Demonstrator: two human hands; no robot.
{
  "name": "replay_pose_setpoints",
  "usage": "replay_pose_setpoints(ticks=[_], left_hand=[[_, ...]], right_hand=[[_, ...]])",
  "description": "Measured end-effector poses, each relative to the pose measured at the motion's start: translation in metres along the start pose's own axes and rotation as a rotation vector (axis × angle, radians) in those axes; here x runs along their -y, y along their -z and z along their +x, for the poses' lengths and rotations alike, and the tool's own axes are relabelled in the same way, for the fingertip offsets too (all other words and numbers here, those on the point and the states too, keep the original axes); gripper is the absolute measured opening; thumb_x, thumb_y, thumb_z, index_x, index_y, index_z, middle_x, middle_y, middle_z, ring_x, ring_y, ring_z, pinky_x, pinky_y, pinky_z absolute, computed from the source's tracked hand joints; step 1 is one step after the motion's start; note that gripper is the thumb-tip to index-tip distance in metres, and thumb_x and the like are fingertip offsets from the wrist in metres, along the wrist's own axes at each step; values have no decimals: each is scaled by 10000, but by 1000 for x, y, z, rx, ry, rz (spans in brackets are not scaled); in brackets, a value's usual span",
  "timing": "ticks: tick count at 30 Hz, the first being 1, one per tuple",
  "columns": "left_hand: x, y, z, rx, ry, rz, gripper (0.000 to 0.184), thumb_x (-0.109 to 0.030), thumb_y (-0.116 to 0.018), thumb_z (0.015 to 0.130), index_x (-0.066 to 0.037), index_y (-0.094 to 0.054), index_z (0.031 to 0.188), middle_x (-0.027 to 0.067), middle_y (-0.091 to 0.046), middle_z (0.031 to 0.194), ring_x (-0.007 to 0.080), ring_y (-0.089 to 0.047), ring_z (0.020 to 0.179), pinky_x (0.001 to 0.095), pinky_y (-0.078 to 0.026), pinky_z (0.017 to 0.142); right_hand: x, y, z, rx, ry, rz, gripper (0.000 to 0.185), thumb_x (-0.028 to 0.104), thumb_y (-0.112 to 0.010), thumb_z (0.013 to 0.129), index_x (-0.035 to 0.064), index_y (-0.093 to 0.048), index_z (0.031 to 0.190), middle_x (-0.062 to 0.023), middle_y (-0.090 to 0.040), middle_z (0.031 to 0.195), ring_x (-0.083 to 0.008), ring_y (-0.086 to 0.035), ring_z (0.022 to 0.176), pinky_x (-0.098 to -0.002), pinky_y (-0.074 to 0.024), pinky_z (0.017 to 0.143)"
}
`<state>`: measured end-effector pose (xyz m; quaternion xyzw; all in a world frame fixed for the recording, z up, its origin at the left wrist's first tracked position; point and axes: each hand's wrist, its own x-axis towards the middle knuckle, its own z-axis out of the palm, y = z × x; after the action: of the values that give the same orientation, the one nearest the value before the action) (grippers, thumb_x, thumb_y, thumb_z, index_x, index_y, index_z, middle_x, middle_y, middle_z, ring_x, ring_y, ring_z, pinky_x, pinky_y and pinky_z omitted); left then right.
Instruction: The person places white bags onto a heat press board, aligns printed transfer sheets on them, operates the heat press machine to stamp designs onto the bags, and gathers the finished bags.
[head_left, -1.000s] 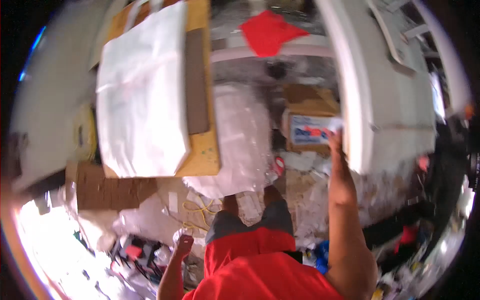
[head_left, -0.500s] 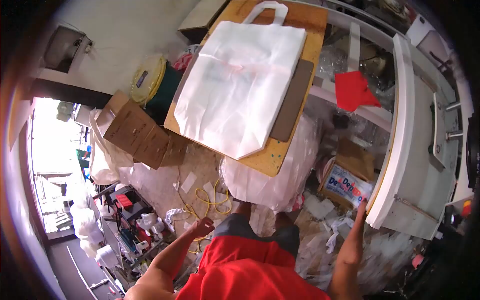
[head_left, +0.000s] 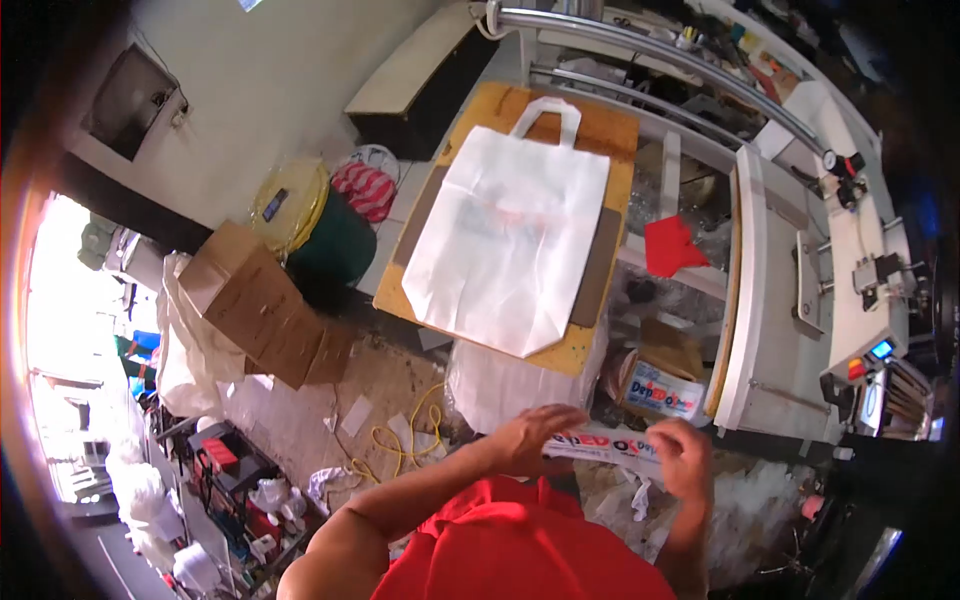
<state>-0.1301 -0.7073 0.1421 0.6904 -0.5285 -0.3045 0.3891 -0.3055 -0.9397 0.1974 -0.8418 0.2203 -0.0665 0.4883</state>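
Between my two hands, low in the head view, is a white printed sheet (head_left: 605,446) with red and blue lettering, seen nearly edge-on. My left hand (head_left: 530,438) grips its left end, and my right hand (head_left: 682,458) is curled on its right end. Just beyond them, a white tote bag (head_left: 510,240) lies flat on a wooden board (head_left: 560,358), handle pointing away. Faint colour shows through the bag. Similar printed sheets (head_left: 660,393) lie at an opened cardboard box (head_left: 672,348) beyond my right hand.
A white press frame (head_left: 745,300) with metal rails (head_left: 660,45) stands to the right. A red cloth piece (head_left: 674,247) lies on its crossbar. Cardboard boxes (head_left: 255,300) and a green bin (head_left: 335,240) stand left. A yellow cord (head_left: 405,440) and scraps litter the floor.
My left hand has come up and right from beside my body. My right hand has moved left from the box by the press, and a printed sheet is now between both hands.
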Motion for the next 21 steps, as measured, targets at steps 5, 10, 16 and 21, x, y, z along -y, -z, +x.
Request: replay_pose_setpoints(ticks=[5, 10, 16, 21], left_hand=[[55, 111, -9, -218, 320, -284, 562, -221, -808, 811, -40, -555, 1279, 128, -674, 1009, 214, -669, 947, 336, -538, 829], [140, 214, 21, -544, 429, -49, 457, -205, -780, 799, -17, -599, 1174, 112, -671, 802, 158, -670, 723, 301, -534, 639], [173, 267, 74, -625, 426, 150, 437, -199, -709, 802, 6, -588, 1168, 186, -706, 859, 279, -713, 787, 381, -558, 718], [188, 277, 103, -572, 424, 174, 448, -193, -690, 805, -1, -583, 1196, 182, -709, 869, 306, -712, 800, 405, -556, 732]], right_hand=[[24, -31, 71, -219, 23, 219, 144, 132, -652, 936, 4, -652, 1001, -43, -670, 894, -118, -624, 799, -278, -496, 731], [15, -124, 189, -336, -19, 109, 251, 216, -700, 854, 31, -659, 1018, -152, -684, 894, -261, -664, 816, -360, -511, 748], [35, -166, 272, -427, -96, -227, 415, 209, -700, 835, 60, -582, 1204, -221, -686, 952, -391, -661, 884, -460, -519, 791], [36, -165, 303, -467, -118, -362, 511, 226, -711, 830, 64, -526, 1278, -239, -671, 998, -411, -639, 950, -492, -500, 838]])
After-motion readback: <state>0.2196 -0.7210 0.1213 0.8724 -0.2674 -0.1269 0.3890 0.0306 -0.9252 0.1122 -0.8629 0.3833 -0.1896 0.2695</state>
